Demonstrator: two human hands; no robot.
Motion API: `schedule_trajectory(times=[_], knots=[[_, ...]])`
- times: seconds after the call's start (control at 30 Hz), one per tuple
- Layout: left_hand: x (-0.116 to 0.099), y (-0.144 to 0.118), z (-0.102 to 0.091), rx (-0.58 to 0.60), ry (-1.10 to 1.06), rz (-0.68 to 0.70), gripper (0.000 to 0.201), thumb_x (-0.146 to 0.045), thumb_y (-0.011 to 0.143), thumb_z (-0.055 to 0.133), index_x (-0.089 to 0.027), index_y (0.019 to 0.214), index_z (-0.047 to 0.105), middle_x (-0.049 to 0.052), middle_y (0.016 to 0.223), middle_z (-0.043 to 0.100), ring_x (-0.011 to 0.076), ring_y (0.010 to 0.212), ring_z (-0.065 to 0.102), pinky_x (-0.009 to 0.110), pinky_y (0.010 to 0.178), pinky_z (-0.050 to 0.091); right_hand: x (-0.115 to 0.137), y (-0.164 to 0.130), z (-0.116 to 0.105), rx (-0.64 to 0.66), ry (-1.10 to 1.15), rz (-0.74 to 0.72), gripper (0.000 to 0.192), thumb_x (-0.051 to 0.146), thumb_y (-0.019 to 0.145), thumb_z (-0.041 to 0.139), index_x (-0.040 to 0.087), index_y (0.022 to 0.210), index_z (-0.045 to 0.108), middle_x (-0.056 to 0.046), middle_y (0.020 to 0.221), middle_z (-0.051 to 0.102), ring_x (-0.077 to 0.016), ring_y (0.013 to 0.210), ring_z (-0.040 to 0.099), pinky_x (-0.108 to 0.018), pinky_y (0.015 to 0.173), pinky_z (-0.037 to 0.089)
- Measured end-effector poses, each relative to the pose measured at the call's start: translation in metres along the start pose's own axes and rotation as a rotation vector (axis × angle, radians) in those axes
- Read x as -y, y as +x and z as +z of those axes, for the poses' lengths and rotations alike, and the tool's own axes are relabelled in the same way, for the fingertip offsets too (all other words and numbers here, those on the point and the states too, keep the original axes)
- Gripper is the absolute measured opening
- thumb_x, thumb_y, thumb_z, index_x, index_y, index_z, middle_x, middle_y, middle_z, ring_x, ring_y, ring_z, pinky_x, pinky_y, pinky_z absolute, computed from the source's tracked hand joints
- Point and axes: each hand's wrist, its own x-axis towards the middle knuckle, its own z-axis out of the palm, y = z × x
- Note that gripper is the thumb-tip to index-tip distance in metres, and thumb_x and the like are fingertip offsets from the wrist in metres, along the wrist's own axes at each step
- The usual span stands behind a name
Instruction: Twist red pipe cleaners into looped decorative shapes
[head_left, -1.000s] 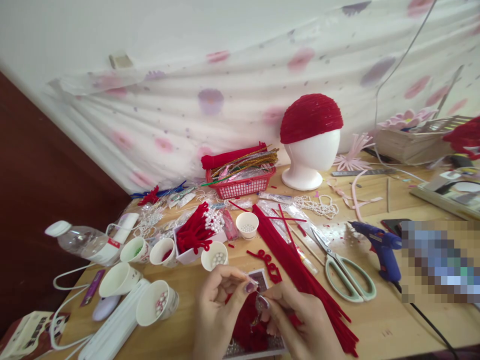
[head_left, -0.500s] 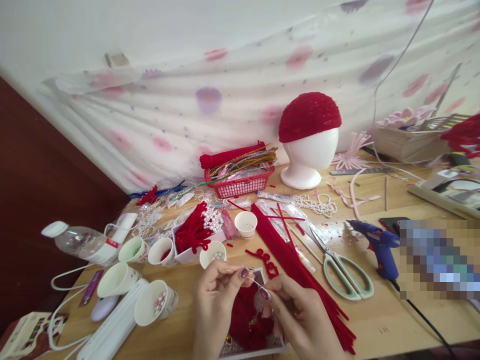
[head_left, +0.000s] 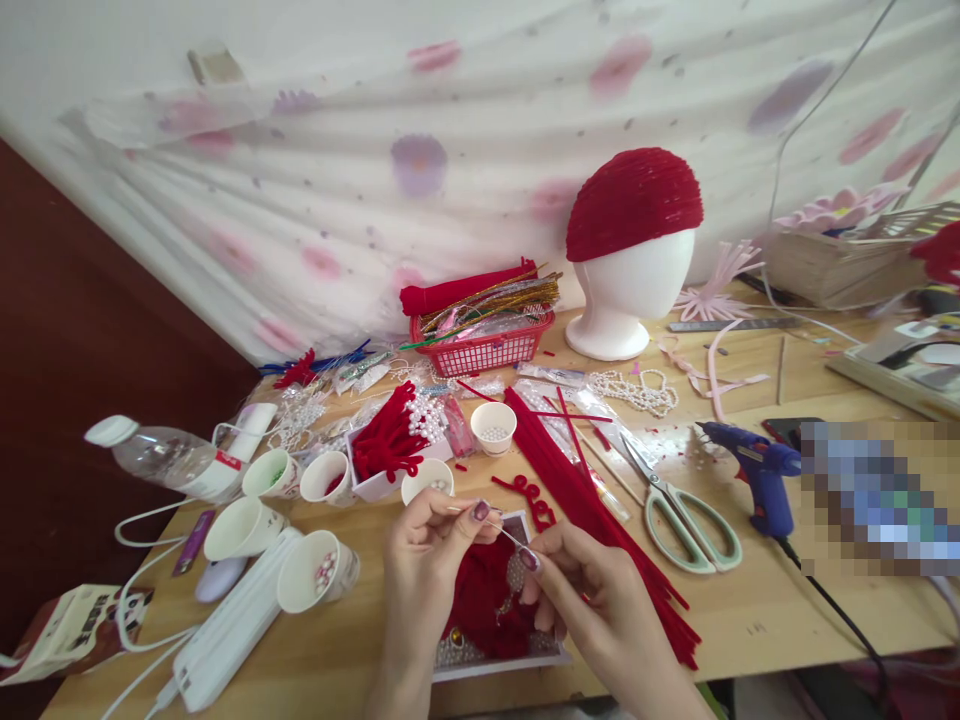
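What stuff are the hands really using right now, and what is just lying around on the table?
In use:
left hand
right hand
thin wire pinched between both hands
beaded piece hanging under the right hand's fingers
red piece beneath the hands

Lying about:
scissors
glue gun
red basket
water bottle
foam head with red cap

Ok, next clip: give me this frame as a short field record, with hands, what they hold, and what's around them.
left hand: pinches one end of a thin wire
right hand: pinches the other end of the thin wire
below hands: red fuzzy piece on a tray
nearby: red pipe cleaners, scissors, blue glue gun, paper cups of beads
back: foam head with red cap
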Motion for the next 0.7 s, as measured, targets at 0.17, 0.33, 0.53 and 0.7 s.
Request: schedule_trajectory(times=[0.17, 0.33, 0.53, 0.7], knots=[[-0.004, 0.005, -0.002, 0.009, -0.039, -0.086, 0.028, -0.035, 0.067, 0.087, -0.016, 0.065, 0.067, 0.003, 0.062, 0.076, 0.0182, 0.056, 0.073, 0.028, 0.058, 0.063, 0.002, -0.001, -0.002, -0.009, -0.059, -0.058, 0.026, 0.034, 0.099, 0.048, 0.019, 0.079, 0.057, -0.001, 0.063, 0.063, -0.0114, 0.051, 0.062, -0.017, 0.046, 0.046], [-0.010, 0.007, -0.002, 0.084, 0.009, -0.099, 0.029, -0.036, 0.065, 0.088, -0.016, 0.067, 0.068, 0.003, 0.062, 0.075, 0.0180, 0.059, 0.074, 0.025, 0.060, 0.062, 0.002, -0.003, -0.004, 0.004, -0.068, -0.051, 0.024, 0.031, 0.098, 0.049, 0.019, 0.078, 0.055, -0.001, 0.065, 0.064, -0.0114, 0.050, 0.062, -0.017, 0.044, 0.045], [-0.002, 0.003, 0.001, 0.013, 0.155, 0.124, 0.016, -0.030, 0.074, 0.082, -0.019, 0.081, 0.073, 0.001, 0.066, 0.076, 0.0179, 0.061, 0.075, 0.023, 0.061, 0.062, 0.006, -0.002, -0.004, -0.007, -0.047, -0.041, 0.025, 0.034, 0.097, 0.051, 0.019, 0.076, 0.055, 0.000, 0.062, 0.063, -0.0114, 0.048, 0.061, -0.017, 0.043, 0.045], [0.008, -0.001, 0.002, -0.047, 0.233, 0.282, 0.017, -0.026, 0.082, 0.076, -0.025, 0.099, 0.077, 0.001, 0.077, 0.081, 0.0172, 0.066, 0.077, 0.021, 0.064, 0.062, 0.007, -0.002, -0.004, -0.012, -0.002, -0.013, 0.028, 0.036, 0.097, 0.052, 0.019, 0.075, 0.054, 0.000, 0.060, 0.062, -0.0110, 0.047, 0.060, -0.017, 0.044, 0.044]])
